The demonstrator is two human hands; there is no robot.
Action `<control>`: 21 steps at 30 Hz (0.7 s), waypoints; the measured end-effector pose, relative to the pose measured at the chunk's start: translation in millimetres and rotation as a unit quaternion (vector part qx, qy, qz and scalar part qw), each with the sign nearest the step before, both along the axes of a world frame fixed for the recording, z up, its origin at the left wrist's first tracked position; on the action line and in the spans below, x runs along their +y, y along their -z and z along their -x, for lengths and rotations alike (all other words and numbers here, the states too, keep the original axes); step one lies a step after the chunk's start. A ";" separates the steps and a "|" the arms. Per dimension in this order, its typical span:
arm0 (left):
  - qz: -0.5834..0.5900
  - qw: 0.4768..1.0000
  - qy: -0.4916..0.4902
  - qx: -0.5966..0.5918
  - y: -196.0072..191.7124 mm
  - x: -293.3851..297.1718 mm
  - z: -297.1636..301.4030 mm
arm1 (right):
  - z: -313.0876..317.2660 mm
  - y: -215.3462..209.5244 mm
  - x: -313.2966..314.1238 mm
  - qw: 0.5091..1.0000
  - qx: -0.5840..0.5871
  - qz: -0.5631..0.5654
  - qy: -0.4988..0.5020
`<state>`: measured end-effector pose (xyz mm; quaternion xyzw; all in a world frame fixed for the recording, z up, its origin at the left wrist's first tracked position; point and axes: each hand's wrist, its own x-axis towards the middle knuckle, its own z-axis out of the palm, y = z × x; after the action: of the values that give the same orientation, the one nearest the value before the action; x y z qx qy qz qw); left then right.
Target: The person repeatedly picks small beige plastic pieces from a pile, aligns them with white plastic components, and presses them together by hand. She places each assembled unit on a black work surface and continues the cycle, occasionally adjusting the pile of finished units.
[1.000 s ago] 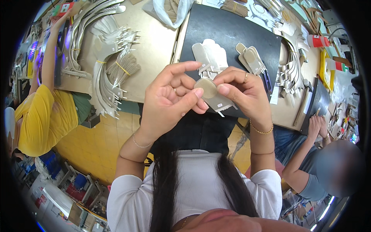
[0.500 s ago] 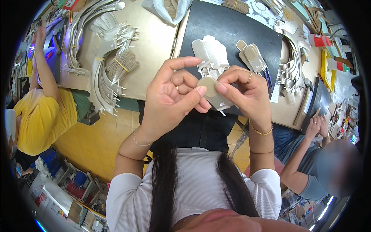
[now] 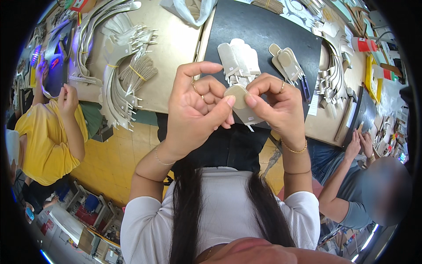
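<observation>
I have the right hand (image 3: 276, 103) pinching a piece (image 3: 238, 102) between thumb and index finger: flat, smooth, beige, round-topped, with a thin white tab at its lower end. The left hand (image 3: 198, 99) has its thumb against the piece's left edge, index finger raised clear; I cannot tell whether its curled fingers grip behind. The piece is between the hands, over the near part of a smooth black mat (image 3: 281, 35). Beyond it I see a fanned pale stack (image 3: 239, 57), round-ended; farther off, a crumpled translucent bag (image 3: 200, 20) on the tan tabletop (image 3: 171, 53).
</observation>
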<state>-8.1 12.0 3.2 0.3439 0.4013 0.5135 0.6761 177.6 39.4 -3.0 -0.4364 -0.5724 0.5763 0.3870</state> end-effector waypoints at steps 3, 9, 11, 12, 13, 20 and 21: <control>-0.027 0.999 -0.019 0.031 5.8 -3.3 -2.2 | -0.3 -0.2 -2.2 1.000 -0.026 0.000 -0.012; 0.002 0.999 -0.014 0.042 26.0 5.3 -11.4 | -16.5 9.6 0.8 0.985 -0.140 -0.091 0.041; -0.060 0.982 -0.007 0.180 40.5 18.8 -8.5 | -29.0 16.9 6.4 0.973 -0.183 -0.093 0.106; -0.131 0.943 -0.002 0.305 48.6 28.5 -4.5 | -37.3 21.1 11.9 0.961 -0.214 -0.096 0.146; -0.157 0.889 0.013 0.429 55.8 34.4 -1.3 | -45.9 25.6 18.2 0.952 -0.231 -0.112 0.167; -0.183 0.805 -0.040 0.563 88.6 62.4 -7.7 | -76.9 45.8 37.3 0.856 -0.409 -0.209 0.236; -0.199 0.802 -0.033 0.563 88.3 65.3 -6.7 | -75.1 44.8 40.0 0.846 -0.416 -0.225 0.246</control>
<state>-1.4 77.3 -85.1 0.6863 0.6109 0.3200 0.2308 252.6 79.3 -47.8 -0.6627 -0.6676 0.0817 0.3294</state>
